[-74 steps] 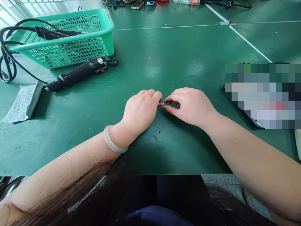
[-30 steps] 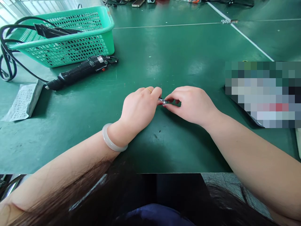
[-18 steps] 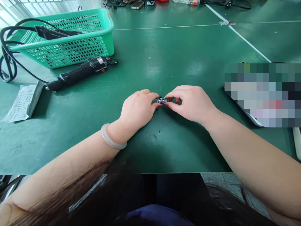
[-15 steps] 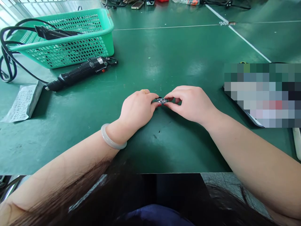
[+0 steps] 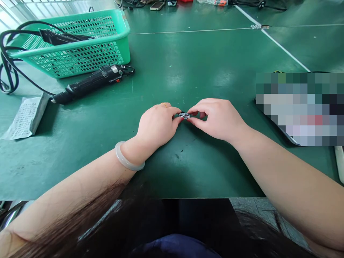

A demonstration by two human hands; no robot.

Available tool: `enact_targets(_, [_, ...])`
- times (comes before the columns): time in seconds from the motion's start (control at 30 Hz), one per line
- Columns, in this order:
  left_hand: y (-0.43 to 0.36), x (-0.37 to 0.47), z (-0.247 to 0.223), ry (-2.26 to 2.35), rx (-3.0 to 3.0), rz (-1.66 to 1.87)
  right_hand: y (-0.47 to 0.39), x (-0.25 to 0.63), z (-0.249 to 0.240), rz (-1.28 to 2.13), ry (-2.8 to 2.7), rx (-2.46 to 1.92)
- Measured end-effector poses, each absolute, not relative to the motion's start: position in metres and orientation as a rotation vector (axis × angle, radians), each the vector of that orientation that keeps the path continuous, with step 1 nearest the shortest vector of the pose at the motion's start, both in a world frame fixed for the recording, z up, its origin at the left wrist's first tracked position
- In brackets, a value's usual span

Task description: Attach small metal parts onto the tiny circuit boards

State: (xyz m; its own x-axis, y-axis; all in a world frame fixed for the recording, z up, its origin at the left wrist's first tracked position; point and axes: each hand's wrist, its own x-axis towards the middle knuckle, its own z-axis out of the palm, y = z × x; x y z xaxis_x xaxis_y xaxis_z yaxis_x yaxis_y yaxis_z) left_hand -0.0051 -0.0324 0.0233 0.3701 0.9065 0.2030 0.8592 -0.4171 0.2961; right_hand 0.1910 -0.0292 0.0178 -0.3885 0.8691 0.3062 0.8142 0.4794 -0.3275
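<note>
Between my two hands, just above or on the green tabletop, is a small black part with silvery markings [image 5: 184, 115]; it is too small to name its kind. My left hand [image 5: 158, 123] pinches its left end between thumb and fingertips. From the other side, my right hand [image 5: 216, 118] closes thumb and fingers on its right end. The fingertips cover both ends of the part. A pale bangle [image 5: 128, 157] circles my left wrist.
Back left stands a green mesh basket [image 5: 88, 59] with black cabled items inside. A black electric screwdriver [image 5: 91, 84] lies before it, beside a paper-covered block [image 5: 25, 116]. A blurred-out flat item [image 5: 301, 111] lies right. Phone [image 5: 157, 6] and cables are at the far edge.
Both hands keep their pinch on the small part in nearly the same place. The part looks very slightly turned; nothing else has visibly moved.
</note>
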Motion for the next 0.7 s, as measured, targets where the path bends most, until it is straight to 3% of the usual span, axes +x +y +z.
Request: enact_targets(0.7, [-0.0304, -0.0055, 0.0238, 1.597, 2.324, 0.584, -0.0272, 0.1900, 0.0182, 0.316, -2.242, -1.448])
